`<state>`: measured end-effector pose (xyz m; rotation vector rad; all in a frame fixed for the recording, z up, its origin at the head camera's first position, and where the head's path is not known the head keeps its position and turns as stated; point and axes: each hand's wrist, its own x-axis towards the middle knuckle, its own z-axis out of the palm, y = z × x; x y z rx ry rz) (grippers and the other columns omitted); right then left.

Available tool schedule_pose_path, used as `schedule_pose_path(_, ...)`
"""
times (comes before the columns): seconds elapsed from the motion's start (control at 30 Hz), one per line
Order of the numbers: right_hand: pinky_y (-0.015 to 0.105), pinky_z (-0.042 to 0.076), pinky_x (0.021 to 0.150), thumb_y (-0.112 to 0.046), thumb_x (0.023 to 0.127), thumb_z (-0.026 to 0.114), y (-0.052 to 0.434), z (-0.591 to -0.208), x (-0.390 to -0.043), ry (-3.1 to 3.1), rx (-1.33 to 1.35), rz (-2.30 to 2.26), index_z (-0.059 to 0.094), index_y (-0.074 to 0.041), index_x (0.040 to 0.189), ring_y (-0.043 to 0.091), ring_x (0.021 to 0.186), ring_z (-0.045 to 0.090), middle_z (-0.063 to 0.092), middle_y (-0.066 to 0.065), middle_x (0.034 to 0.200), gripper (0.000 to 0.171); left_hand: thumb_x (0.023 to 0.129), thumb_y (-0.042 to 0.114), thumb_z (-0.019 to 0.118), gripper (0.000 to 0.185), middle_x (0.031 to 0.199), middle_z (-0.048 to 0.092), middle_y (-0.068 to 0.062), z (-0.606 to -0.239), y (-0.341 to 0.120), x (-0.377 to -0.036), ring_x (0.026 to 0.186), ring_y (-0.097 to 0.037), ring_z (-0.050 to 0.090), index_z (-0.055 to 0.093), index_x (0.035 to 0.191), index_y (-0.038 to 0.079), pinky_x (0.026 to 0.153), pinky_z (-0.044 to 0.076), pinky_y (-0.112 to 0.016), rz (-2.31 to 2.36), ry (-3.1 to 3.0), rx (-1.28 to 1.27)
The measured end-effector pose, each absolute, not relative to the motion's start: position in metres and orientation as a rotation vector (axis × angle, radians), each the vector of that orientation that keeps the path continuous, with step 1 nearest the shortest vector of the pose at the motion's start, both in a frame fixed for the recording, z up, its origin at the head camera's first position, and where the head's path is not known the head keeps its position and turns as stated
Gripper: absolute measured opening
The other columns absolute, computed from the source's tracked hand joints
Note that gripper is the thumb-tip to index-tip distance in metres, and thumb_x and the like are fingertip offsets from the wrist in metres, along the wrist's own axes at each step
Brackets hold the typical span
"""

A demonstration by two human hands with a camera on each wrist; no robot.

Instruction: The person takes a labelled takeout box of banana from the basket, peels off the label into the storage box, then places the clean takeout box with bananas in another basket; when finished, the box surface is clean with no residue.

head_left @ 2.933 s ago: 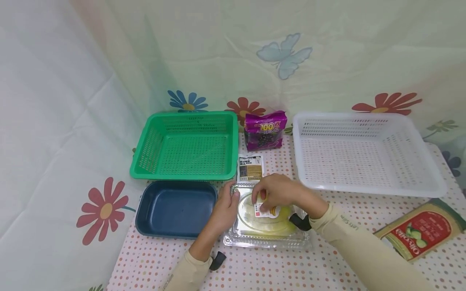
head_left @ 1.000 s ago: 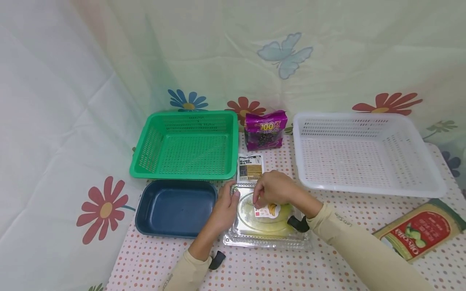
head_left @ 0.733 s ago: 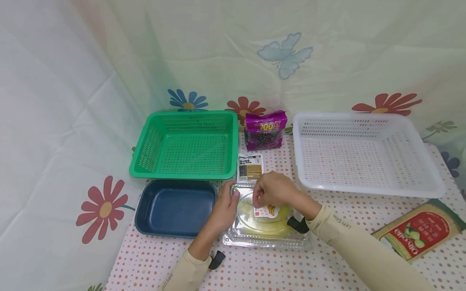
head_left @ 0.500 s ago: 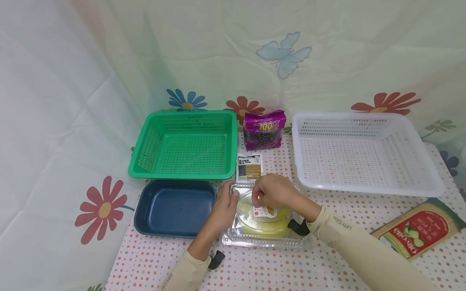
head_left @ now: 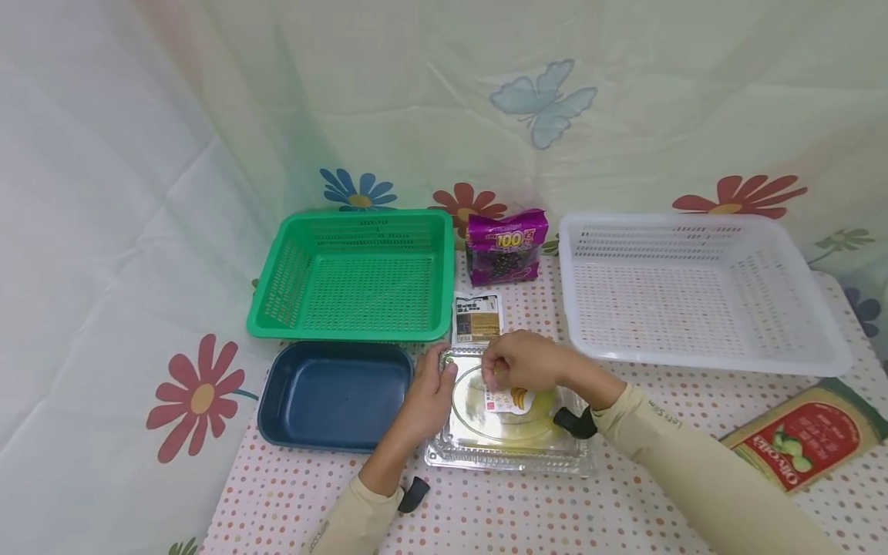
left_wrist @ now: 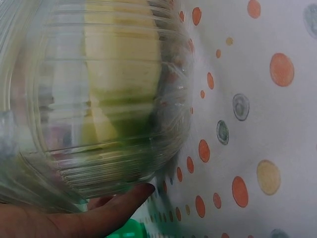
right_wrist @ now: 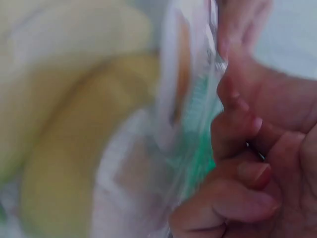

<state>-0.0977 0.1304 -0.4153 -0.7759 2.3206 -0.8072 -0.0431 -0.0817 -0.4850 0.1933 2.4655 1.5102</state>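
Clear plastic lidded box (head_left: 509,451): front middle, yellow bananas (head_left: 516,422) inside.
Left hand (head_left: 428,399): grips its 9 o'clock edge.
Right hand (head_left: 525,362): curled on lid, maybe pinching.
Green mesh basket (head_left: 357,276): nothing inside.
Wrist views: blurry.

Bright, even, soft-shadowed head view; both wrist views close, blurred, out of focus.

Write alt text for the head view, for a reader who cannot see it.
Two hands work on a clear plastic clamshell box of bananas on a dotted table: the left hand holds its left edge, the right hand pinches at its lid. Behind stand a green basket, white basket and blue tray.
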Motion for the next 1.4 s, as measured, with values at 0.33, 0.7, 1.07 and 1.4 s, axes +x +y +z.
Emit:
schedule_pose_path(0.33, 0.025, 0.040, 0.058, -0.015, 0.081, 0.085, 0.131, -0.415, -0.103, 2.304, -0.767, -0.781, 0.077, -0.023, 0.092, 0.006, 0.055, 0.045, 0.049, -0.008, 0.062, 0.015, 0.112, 0.028, 0.038, 0.046, 0.151, 0.041, -0.027, -0.484, -0.080, -0.043, 0.144, -0.046, 0.038, 0.035, 0.153, 0.007, 0.113, 0.035, -0.064, 1.500, 2.484, 0.188)
schedule_pose_path(0.7, 0.027, 0.037, 0.056, -0.022, 0.077, 0.088, 0.123, -0.416, -0.101, 2.408, -0.700, -0.654, 0.074, -0.029, 0.071, 0.010, 0.061, 0.046, 0.051, -0.009, 0.062, 0.017, 0.112, 0.026, 0.039, 0.045, 0.150, 0.042, -0.026, -0.485, -0.080, -0.044, 0.144, -0.045, 0.038, 0.036, 0.153, 0.007, 0.113, 0.036, -0.064, 1.487, 2.491, 0.164)
schedule_pose_path(1.07, 0.026, 0.039, 0.059, -0.014, 0.081, 0.084, 0.133, -0.414, -0.106, 2.226, -0.734, -0.830, 0.074, -0.020, 0.075, 0.010, 0.063, 0.045, 0.052, -0.005, 0.070, 0.014, 0.111, 0.026, 0.039, 0.045, 0.151, 0.043, -0.026, -0.484, -0.079, -0.044, 0.144, -0.045, 0.038, 0.037, 0.152, 0.007, 0.115, 0.035, -0.063, 1.486, 2.510, 0.162)
schedule_pose_path(1.4, 0.029, 0.044, 0.062, -0.012, 0.077, 0.087, 0.134, -0.414, -0.110, 2.169, -0.677, -0.883, 0.078, -0.020, 0.095, 0.011, 0.059, 0.046, 0.049, -0.005, 0.063, 0.022, 0.112, 0.026, 0.039, 0.046, 0.153, 0.041, -0.027, -0.483, -0.079, -0.044, 0.145, -0.045, 0.038, 0.035, 0.153, 0.007, 0.114, 0.035, -0.063, 1.469, 2.502, 0.162)
